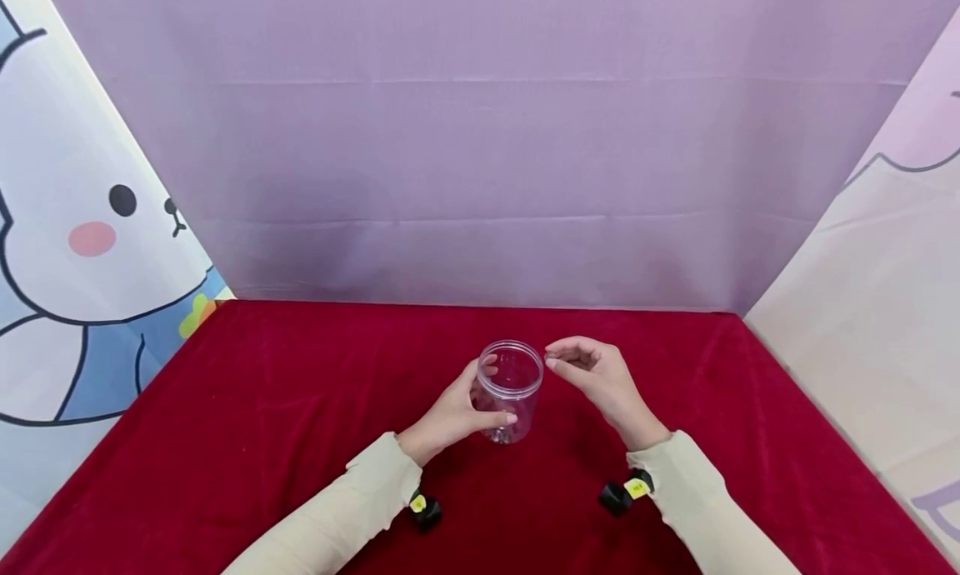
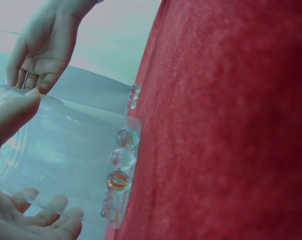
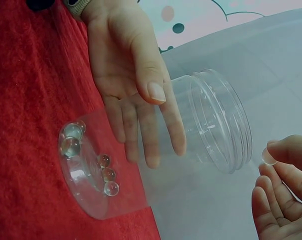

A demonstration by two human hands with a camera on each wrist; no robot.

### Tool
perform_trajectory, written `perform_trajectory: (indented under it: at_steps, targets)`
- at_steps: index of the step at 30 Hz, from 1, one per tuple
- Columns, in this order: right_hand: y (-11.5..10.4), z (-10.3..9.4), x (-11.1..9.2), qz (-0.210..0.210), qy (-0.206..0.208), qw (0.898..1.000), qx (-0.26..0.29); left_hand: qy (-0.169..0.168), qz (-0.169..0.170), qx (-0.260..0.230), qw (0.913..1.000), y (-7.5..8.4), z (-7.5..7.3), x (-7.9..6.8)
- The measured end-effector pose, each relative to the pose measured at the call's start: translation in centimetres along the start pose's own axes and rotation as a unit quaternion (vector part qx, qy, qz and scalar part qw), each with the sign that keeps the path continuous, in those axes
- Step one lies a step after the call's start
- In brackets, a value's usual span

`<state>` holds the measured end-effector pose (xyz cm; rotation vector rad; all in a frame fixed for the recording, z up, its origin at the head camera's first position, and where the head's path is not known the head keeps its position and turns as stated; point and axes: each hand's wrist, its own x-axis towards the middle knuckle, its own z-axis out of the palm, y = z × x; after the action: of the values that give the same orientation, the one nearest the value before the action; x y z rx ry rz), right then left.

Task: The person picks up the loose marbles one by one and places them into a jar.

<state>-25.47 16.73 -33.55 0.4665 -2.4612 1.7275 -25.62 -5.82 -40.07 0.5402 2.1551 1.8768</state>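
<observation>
Marble point(image 3: 269, 157) is sitting pinched in the right grip point(image 1: 598, 377), just beside the jar point(image 1: 523, 407) at lower centre of the head view, which the left grip point(image 1: 454, 410) is clasping; smooth glass may be inviting a slip onto the worktop point(image 1: 315, 350).

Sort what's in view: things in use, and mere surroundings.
In use:
clear cylindrical plastic jar, in the left hand
clear round marble, pinched by the right hand
transparent round marbles inside the jar

Surroundings:
crimson velvety cloth
lilac fabric backdrop
white cartoon-printed panel
</observation>
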Motion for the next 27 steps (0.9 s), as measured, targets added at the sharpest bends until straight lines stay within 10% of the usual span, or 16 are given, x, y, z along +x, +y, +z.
perform_trajectory:
  at_steps: [27]
  targets:
    - [0.2, 1.1, 0.3, -0.01, -0.029, 0.999, 0.03, -0.003, -0.005, -0.01, 0.9999, 0.0, 0.2, -0.1]
